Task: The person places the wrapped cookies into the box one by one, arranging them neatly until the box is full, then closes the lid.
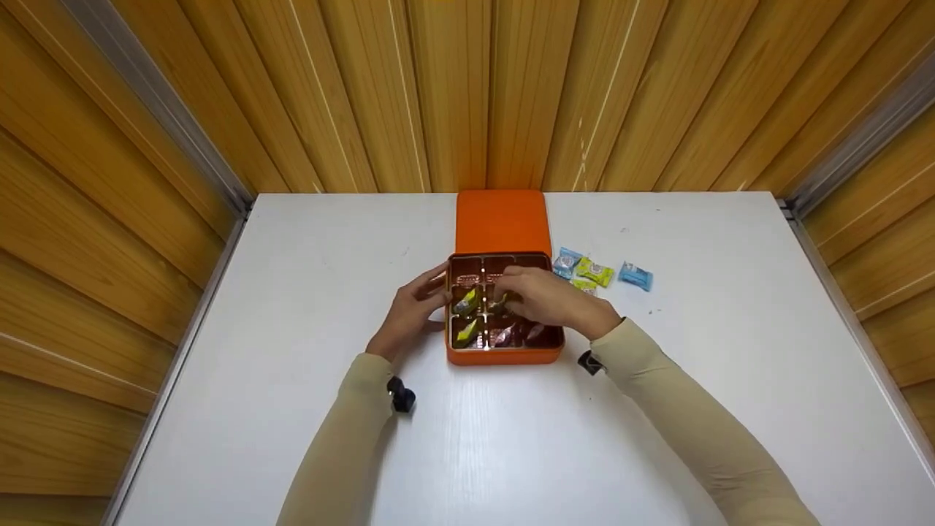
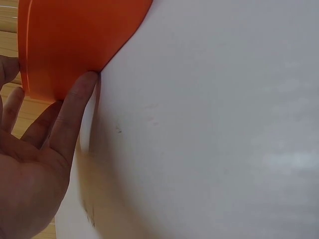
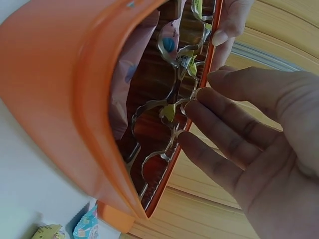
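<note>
An orange box (image 1: 504, 356) with a brown divided insert stands in front of me. Its left column holds two yellow-wrapped candies (image 1: 467, 332), and pink-wrapped candies (image 1: 504, 336) lie in the front row. My left hand (image 1: 413, 310) rests against the box's left side, fingers extended along the wall. Over the middle compartment is my right hand (image 1: 544, 296), its fingers pointing down into the box. In the right wrist view its fingertips are apart and hold nothing visible; a yellow-wrapped candy (image 3: 169, 112) sits in the compartment just beyond them.
Right of the box lie several wrapped candies, among them a yellow one (image 1: 595, 272) and a blue one (image 1: 636, 276) farther out. An orange lid (image 1: 502, 221) is directly behind the box. Wood-patterned panels (image 1: 511, 95) border the white table (image 1: 321, 292).
</note>
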A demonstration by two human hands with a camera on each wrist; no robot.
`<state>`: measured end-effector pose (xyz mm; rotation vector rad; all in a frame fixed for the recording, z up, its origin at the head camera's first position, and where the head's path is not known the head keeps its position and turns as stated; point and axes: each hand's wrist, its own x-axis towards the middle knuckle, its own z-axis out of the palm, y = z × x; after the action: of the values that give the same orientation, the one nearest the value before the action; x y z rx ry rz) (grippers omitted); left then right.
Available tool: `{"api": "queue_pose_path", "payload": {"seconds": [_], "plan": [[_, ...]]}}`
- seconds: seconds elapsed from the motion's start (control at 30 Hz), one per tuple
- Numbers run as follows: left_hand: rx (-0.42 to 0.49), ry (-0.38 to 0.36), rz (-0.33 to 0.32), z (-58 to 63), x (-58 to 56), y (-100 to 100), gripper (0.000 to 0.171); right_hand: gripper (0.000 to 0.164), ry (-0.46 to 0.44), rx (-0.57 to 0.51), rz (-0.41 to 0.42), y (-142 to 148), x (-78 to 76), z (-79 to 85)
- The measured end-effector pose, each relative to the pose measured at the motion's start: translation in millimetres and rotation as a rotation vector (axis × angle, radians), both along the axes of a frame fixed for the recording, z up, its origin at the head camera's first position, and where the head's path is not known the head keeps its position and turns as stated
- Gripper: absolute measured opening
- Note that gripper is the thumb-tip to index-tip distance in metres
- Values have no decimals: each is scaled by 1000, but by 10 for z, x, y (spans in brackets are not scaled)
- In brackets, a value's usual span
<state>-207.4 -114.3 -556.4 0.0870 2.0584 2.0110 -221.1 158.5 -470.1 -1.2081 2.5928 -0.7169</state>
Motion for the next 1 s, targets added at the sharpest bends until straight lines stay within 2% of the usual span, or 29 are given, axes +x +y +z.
{"api": "queue_pose_path", "payload": {"seconds": [0.33, 0.77, 1.0], "plan": [[27, 16, 1, -24, -16, -11, 59, 21, -33, -29, -34, 96, 13, 10], [7, 12, -4, -2, 1, 1, 62, 23, -77, -78, -146, 260, 42, 70], [3, 7, 5, 6, 4, 5, 60, 24, -54, -117, -197, 365, 53, 103]]}}
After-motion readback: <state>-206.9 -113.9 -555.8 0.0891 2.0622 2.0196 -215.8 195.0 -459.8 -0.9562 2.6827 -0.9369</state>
